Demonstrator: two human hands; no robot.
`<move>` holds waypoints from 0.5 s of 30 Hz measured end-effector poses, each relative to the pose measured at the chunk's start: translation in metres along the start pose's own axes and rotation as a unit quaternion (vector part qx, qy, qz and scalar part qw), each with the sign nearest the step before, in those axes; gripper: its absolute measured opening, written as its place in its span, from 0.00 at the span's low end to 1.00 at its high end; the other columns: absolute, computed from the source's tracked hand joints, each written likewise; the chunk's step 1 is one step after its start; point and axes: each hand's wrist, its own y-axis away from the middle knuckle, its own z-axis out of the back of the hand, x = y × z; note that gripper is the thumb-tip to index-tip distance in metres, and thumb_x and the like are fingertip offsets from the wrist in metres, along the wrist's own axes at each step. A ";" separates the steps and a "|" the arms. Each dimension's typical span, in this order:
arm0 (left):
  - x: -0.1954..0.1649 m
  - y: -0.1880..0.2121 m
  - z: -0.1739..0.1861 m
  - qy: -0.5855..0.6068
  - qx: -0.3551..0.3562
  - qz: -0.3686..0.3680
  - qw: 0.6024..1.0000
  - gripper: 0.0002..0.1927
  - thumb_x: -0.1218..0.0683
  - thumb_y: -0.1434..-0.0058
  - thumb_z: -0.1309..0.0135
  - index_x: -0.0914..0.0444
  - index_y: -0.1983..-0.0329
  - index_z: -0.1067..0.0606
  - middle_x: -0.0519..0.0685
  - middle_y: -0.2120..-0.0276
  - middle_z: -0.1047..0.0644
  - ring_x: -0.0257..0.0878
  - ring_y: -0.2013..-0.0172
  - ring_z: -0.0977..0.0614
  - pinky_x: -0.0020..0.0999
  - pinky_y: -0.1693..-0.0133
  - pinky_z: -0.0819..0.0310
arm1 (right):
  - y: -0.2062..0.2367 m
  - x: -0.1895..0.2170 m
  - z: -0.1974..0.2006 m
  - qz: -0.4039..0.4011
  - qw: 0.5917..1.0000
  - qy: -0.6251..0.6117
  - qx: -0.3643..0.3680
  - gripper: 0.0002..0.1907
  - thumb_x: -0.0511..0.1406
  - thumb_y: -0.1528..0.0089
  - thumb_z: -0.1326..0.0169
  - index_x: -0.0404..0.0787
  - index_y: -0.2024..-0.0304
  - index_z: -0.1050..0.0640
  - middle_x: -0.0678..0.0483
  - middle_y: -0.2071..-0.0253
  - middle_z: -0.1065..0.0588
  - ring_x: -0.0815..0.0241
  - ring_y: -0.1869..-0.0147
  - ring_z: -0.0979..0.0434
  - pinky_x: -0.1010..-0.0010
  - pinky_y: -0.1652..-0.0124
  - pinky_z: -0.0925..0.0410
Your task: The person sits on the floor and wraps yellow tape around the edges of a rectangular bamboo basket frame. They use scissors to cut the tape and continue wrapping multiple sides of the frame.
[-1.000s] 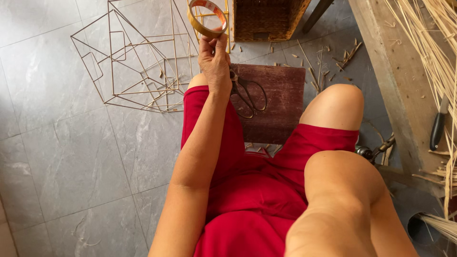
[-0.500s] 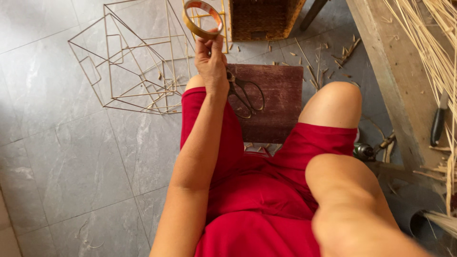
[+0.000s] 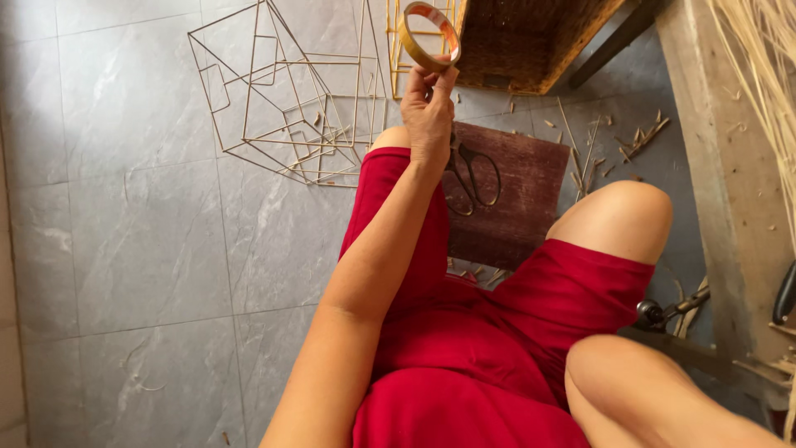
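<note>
Left hand pinches a yellow tape roll between fingertips, raised beyond scissors on a brown board.

I'm looking at a craft workshop floor: wire frames far left, woven basket, scissors, straw strips right.

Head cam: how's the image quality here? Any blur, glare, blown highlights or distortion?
Head view: soft, even daylight, with faint sheen but no hard glare on the grey floor tiles. The left hand and its roll of tape are sharp, no motion blur. The straw strands at top right look washed out. The near knee looms large at the bottom edge. The right hand is out of frame.
</note>
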 end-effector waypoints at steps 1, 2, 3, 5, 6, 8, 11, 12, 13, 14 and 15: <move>0.000 0.000 -0.001 -0.003 0.001 -0.005 1.000 0.08 0.57 0.31 0.42 0.59 0.50 0.23 0.42 0.64 0.24 0.23 0.79 0.37 0.22 0.78 0.46 | 0.003 0.004 0.005 -0.014 0.999 0.026 -0.023 0.13 0.27 0.30 0.48 0.34 0.43 0.28 0.48 0.57 0.21 0.64 0.54 0.18 0.73 0.55 0.25; 0.000 -0.001 -0.002 -0.006 0.003 -0.010 1.000 0.09 0.57 0.31 0.42 0.59 0.49 0.23 0.42 0.64 0.24 0.23 0.78 0.37 0.22 0.77 0.46 | 0.010 -0.007 0.008 -0.041 0.996 0.059 -0.052 0.13 0.27 0.30 0.48 0.34 0.43 0.28 0.48 0.57 0.21 0.64 0.54 0.18 0.73 0.55 0.25; 0.001 -0.002 -0.002 -0.002 0.000 -0.006 1.000 0.09 0.57 0.31 0.41 0.59 0.49 0.22 0.42 0.64 0.24 0.23 0.78 0.37 0.22 0.77 0.45 | 0.020 -0.024 0.010 -0.104 0.982 0.125 -0.091 0.12 0.27 0.30 0.48 0.34 0.43 0.28 0.48 0.57 0.21 0.64 0.54 0.18 0.74 0.55 0.24; 0.002 -0.003 -0.003 0.005 -0.010 0.002 1.000 0.08 0.58 0.31 0.41 0.59 0.49 0.22 0.41 0.64 0.25 0.24 0.78 0.37 0.22 0.77 0.45 | 0.044 -0.078 0.017 -0.291 0.912 0.253 -0.144 0.12 0.26 0.30 0.48 0.34 0.44 0.27 0.48 0.58 0.21 0.64 0.55 0.17 0.74 0.56 0.24; 0.002 -0.003 -0.002 0.010 -0.006 0.002 1.000 0.08 0.58 0.31 0.41 0.59 0.50 0.22 0.42 0.64 0.24 0.24 0.78 0.36 0.23 0.77 0.45 | 0.057 -0.109 0.022 -0.338 0.884 0.288 -0.142 0.12 0.26 0.30 0.48 0.34 0.44 0.27 0.48 0.58 0.20 0.65 0.55 0.17 0.74 0.56 0.24; 0.004 -0.004 -0.002 0.023 0.001 0.003 1.000 0.07 0.58 0.30 0.41 0.60 0.50 0.23 0.42 0.63 0.24 0.24 0.77 0.36 0.23 0.77 0.45 | 0.085 -0.162 0.028 -0.379 0.849 0.347 -0.124 0.13 0.26 0.32 0.47 0.35 0.44 0.27 0.47 0.56 0.19 0.59 0.54 0.15 0.72 0.56 0.23; 0.005 -0.005 -0.001 0.045 -0.004 0.009 0.999 0.08 0.59 0.32 0.41 0.59 0.50 0.22 0.42 0.63 0.23 0.23 0.78 0.38 0.23 0.77 0.47 | 0.117 -0.202 0.030 -0.370 0.811 0.449 -0.065 0.19 0.25 0.40 0.41 0.34 0.46 0.26 0.42 0.52 0.20 0.49 0.52 0.16 0.67 0.54 0.25; 0.005 -0.006 -0.001 0.050 0.001 0.008 0.999 0.08 0.59 0.32 0.41 0.59 0.51 0.22 0.42 0.63 0.23 0.23 0.79 0.38 0.22 0.78 0.48 | 0.122 -0.209 0.030 -0.370 0.809 0.453 -0.059 0.20 0.26 0.40 0.40 0.34 0.46 0.27 0.43 0.51 0.21 0.48 0.50 0.17 0.66 0.53 0.25; 0.005 -0.006 -0.002 0.056 0.003 0.009 0.998 0.07 0.59 0.32 0.41 0.59 0.51 0.22 0.42 0.63 0.23 0.23 0.79 0.38 0.22 0.78 0.48 | 0.127 -0.213 0.028 -0.374 0.806 0.456 -0.051 0.21 0.27 0.40 0.39 0.34 0.45 0.28 0.43 0.51 0.22 0.46 0.49 0.18 0.64 0.53 0.26; 0.006 -0.005 -0.002 0.062 0.004 0.009 0.998 0.07 0.59 0.32 0.41 0.59 0.52 0.22 0.42 0.63 0.23 0.23 0.79 0.39 0.22 0.79 0.49 | 0.130 -0.216 0.026 -0.377 0.803 0.459 -0.041 0.22 0.28 0.40 0.38 0.34 0.44 0.28 0.44 0.50 0.23 0.44 0.48 0.18 0.63 0.52 0.26; 0.007 -0.004 -0.002 0.065 0.000 0.006 0.998 0.07 0.59 0.32 0.41 0.59 0.51 0.22 0.42 0.63 0.23 0.23 0.79 0.39 0.22 0.78 0.49 | 0.131 -0.217 0.024 -0.380 0.797 0.466 -0.046 0.21 0.27 0.39 0.38 0.34 0.45 0.28 0.43 0.50 0.25 0.45 0.50 0.20 0.63 0.53 0.27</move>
